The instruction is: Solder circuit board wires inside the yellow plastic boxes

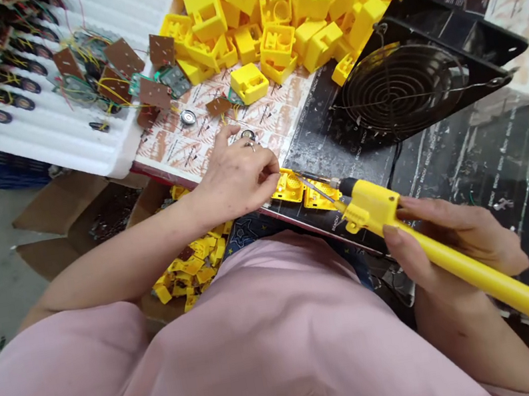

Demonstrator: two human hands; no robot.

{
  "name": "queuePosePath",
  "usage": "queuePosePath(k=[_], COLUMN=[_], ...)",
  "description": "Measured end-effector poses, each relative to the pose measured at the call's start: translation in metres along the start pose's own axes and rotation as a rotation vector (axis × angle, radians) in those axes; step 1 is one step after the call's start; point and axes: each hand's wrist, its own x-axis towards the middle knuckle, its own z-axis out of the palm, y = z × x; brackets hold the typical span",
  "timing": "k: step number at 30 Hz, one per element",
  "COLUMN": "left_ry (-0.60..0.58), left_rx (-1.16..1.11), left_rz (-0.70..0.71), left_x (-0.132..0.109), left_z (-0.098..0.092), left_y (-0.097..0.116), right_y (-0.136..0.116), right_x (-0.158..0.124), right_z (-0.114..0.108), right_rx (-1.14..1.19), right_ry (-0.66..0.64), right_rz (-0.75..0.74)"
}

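Right hand (pixel 455 247): it is closed around the yellow soldering tool (pixel 372 204), with the thumb on the near side and the fingers on the far side.
Tool's position: it lies slanting across the right part of the view, and its thin metal tip (pixel 314 177) points to the left, at the two small shells; whether the tip touches them, I cannot tell.
Left hand (pixel 240 171): the fingers are bent and the fingertips come together just beside the left shell (pixel 290 188); I cannot tell if something is pinched there. One finger wears a ring.
Shells' place: the left shell and the right shell (pixel 319 197) are side by side at the near edge of the table (pixel 480 155), open side upward.
Behind left hand: a round silver part (pixel 187 117) and a yellow housing (pixel 249 84) rest on the patterned sheet (pixel 275 112).
Far side: there is a big heap of yellow housings (pixel 272 0), and to the right of it a black fan (pixel 403 87).
Left side: brown boards (pixel 124 58) with wires lie on and near the white foam tray (pixel 97 138).
Under the edge: yellow pieces (pixel 199 263) fill a carton.
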Motion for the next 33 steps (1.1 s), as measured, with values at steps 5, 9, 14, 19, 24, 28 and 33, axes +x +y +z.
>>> queuePosePath(k=[5, 9, 14, 19, 24, 28, 33], left_ry=[-0.023, -0.07, -0.125, -0.156, -0.188, -0.192, -0.14], left_rx=[0.127, 0.163, 0.229, 0.266, 0.326, 0.321, 0.141], left_rz=[0.016, 0.046, 0.068, 0.074, 0.086, 0.067, 0.044], left_x=[0.007, 0.013, 0.018, 0.021, 0.023, 0.024, 0.014], left_z=[-0.003, -0.005, -0.009, -0.012, -0.015, -0.017, -0.022], left_y=[0.0, 0.002, 0.005, 0.006, 0.008, 0.008, -0.003], right_y=[-0.011, -0.016, -0.019, -0.016, -0.016, -0.016, -0.008], right_x=[0.012, 0.023, 0.028, 0.027, 0.029, 0.026, 0.008], right_z=[0.008, 0.01, 0.006, -0.005, -0.007, -0.007, -0.01], right_rx=[-0.013, -0.114, -0.119, -0.061, -0.036, -0.02, -0.136], right_ry=[-0.112, -0.194, -0.264, -0.191, -0.16, -0.173, -0.085], right_rz=[-0.134, -0.202, -0.308, -0.219, -0.219, -0.138, -0.033])
